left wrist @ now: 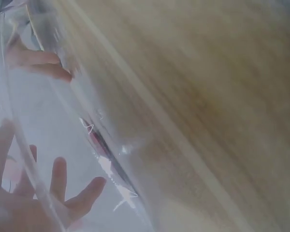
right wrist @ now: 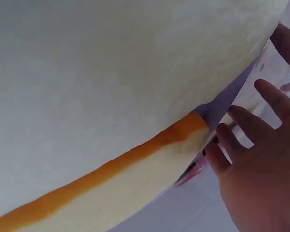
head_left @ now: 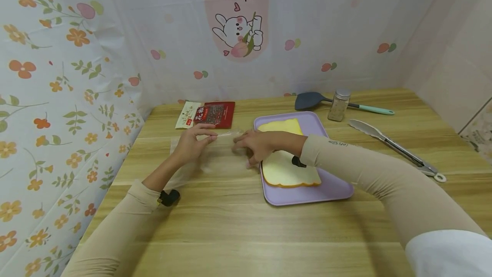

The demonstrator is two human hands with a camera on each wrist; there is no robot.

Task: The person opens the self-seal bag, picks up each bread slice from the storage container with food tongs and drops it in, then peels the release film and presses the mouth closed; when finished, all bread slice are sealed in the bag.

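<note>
A clear plastic bag [head_left: 223, 155] lies crumpled on the table, hard to make out against the wood. At its upper edge my left hand [head_left: 194, 142] pinches the plastic between thumb and forefinger. My right hand [head_left: 255, 143] reaches across the lilac tray [head_left: 334, 185] to the bag's right side, its fingers spread in the right wrist view. On that tray lie a white bread slice [head_left: 290, 174] with an orange-brown crust and a yellow slice [head_left: 284, 126] behind it, both partly covered by the right hand and wrist. In the left wrist view, film [left wrist: 123, 150] stretches past the fingers.
Behind the bag lies a red and cream spice packet [head_left: 215, 114]. A dark spatula [head_left: 307, 101] with a mint handle and a glass shaker jar [head_left: 340, 106] stand at the back right. Metal tongs [head_left: 396, 146] lie right of the tray. Printed curtains border the table.
</note>
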